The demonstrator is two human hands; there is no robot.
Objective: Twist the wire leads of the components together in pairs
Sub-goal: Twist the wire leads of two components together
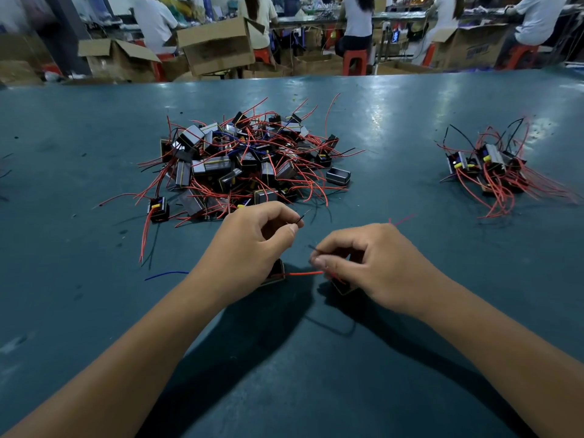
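My left hand (252,245) pinches a thin black wire lead (300,218) between thumb and forefinger. A small black component (278,273) lies partly hidden under that hand, and a red lead (303,274) runs from it toward my right hand. My right hand (369,263) pinches another black lead (313,248) at its fingertips, with a second component (344,287) tucked beneath it. The two black lead ends are apart. A big heap of loose components (243,159) with red wires sits on the table beyond my hands.
The green table (94,311) stretches wide. A smaller bunch of components (493,169) lies at the right. One single component (158,209) and a loose blue wire (166,275) lie at the left. People sit among cardboard boxes (218,45) past the far edge.
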